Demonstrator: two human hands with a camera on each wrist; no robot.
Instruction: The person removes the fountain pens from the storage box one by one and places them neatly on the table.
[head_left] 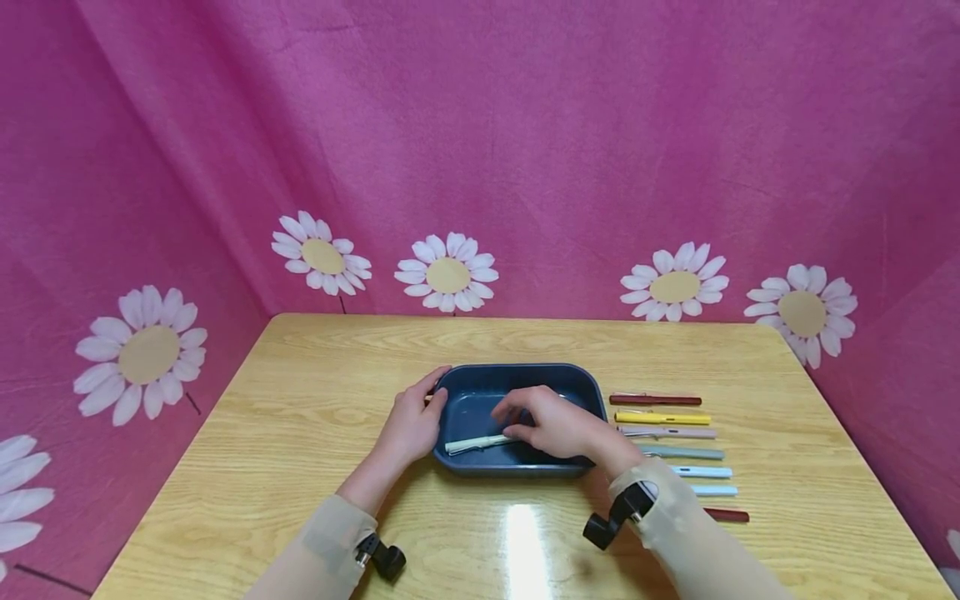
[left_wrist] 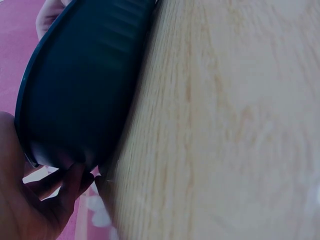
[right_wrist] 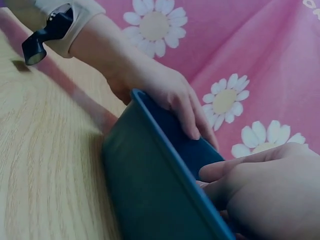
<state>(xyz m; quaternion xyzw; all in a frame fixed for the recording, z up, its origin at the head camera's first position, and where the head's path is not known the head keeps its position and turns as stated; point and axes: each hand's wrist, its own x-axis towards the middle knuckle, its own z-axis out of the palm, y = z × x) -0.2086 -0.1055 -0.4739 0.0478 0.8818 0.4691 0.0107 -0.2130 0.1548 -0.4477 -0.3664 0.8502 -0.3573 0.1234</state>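
Observation:
A dark blue tray [head_left: 517, 472] sits on the wooden table, with a pale green pen [head_left: 474, 444] lying on its floor near the front left. At the tray's left end my left hand [head_left: 411, 423] grips the rim, thumb inside and fingers along the outer wall, as the left wrist view also shows. My right hand [head_left: 553, 423] reaches into the tray from the right. Its thumb overlaps the right end of the pen, while a gap shows between thumb and index finger. That pen end is hidden beneath the hand.
Right of the tray, several pens lie in a column: a dark red pen [head_left: 656, 400] at the back, then a yellow pen [head_left: 662, 418], a lilac pen [head_left: 678, 433] and bluish ones. My right forearm covers part of the nearer pens. A pink flowered curtain [head_left: 525, 167] hangs behind the table.

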